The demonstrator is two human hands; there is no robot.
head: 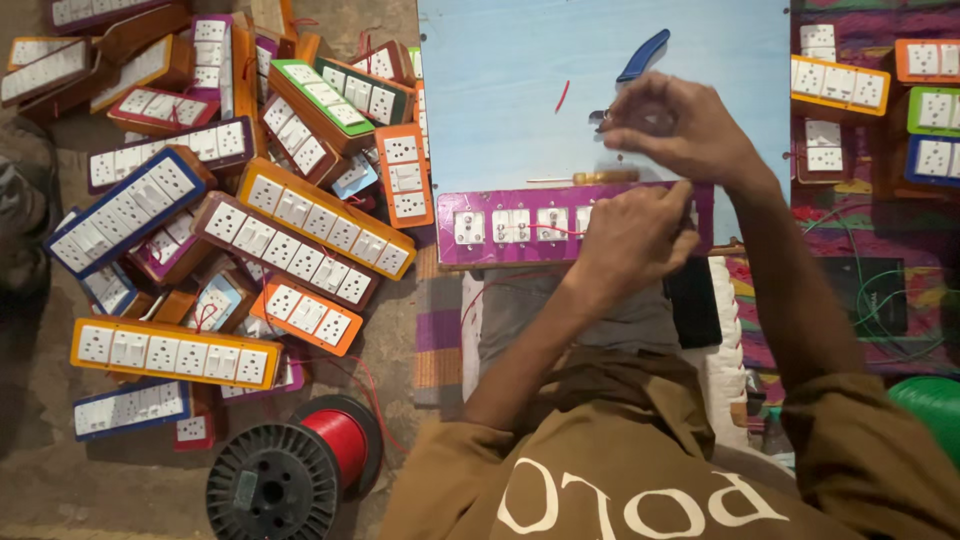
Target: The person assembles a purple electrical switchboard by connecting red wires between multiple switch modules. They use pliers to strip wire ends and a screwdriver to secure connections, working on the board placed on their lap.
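Purple board [520, 225] lies along the blue tabletop's [500, 90] near edge. Our left hand [632, 238] closes on its right end; our right hand [680, 125] pinches something small, unclear. We'd hold it flat, keeping red wire [545, 230] clear.

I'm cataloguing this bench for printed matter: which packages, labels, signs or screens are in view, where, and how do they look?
Spool label: small pale rectangle on the black wire spool's flange, bottom left on the floor.
Shirt lettering: large white letters on the brown shirt, bottom centre.
No packages, signs or screens are visible.
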